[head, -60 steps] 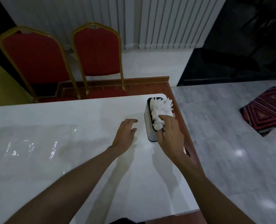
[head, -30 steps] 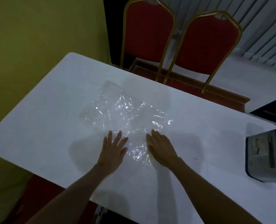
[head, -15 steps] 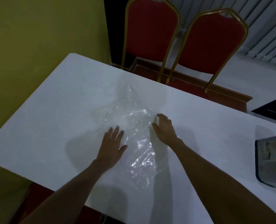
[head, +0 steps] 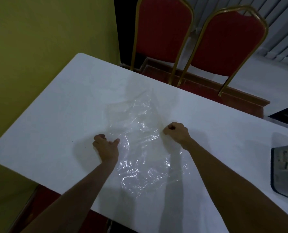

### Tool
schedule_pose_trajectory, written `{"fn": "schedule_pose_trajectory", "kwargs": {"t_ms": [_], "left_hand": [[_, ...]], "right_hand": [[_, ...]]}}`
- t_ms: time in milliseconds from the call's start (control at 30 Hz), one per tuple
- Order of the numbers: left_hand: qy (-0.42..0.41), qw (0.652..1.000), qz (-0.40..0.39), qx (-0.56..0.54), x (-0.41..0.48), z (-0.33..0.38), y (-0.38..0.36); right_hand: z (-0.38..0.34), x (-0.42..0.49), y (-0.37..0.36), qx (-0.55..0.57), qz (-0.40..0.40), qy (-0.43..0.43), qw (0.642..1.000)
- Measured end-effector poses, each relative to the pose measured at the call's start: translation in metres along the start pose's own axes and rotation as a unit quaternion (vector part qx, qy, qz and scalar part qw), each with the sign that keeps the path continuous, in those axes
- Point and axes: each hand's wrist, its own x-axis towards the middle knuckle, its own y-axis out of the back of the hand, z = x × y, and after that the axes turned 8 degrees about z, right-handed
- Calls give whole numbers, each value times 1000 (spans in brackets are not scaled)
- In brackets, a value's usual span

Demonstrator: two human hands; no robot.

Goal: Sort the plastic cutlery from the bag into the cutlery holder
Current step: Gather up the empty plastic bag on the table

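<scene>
Since half a second ago both hands have gone from flat to curled. The right hand (head: 177,132) now pinches the right edge of the bag (head: 139,142). The left hand (head: 107,147) is curled at its left edge, thumb out (whether film is caught cannot be told). The bag lies crumpled mid-worktop (head: 64,106), apparently empty. Expect thin, limp, slippery film of negligible weight; grip at opposite edges, gathering a fold rather than one layer. The cutlery holder (head: 286,170) stands well apart at the right, partly out of view. The bag sits well in from every worktop edge; two chairs (head: 163,27) stand beyond the far edge.
</scene>
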Motion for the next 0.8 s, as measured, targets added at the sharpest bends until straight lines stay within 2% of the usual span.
{"fn": "schedule_pose_trajectory", "kwargs": {"t_ms": [133, 233, 367, 500, 633, 733, 800], "left_hand": [[-130, 983, -112, 71, -1, -4, 10], [-102, 974, -196, 46, -3, 0, 15], [-48, 963, -258, -57, -4, 18, 22], [-82, 961, -252, -84, 2, 37, 28], [-255, 951, -173, 5, -6, 59, 30], [-328, 931, -160, -9, -20, 77, 30], [-278, 944, -176, -40, -29, 89, 32]], "right_hand": [[4, -9, 13, 35, -13, -13, 999], [6, -19, 22, 73, 6, -2, 997], [11, -31, 41, 107, 40, 62, 991], [16, -41, 67, 101, 12, 83, 991], [17, -45, 84, 1, -67, 86, 994], [12, -49, 98, -59, 9, 145, 988], [4, -51, 109, -42, 44, 168, 984]]}}
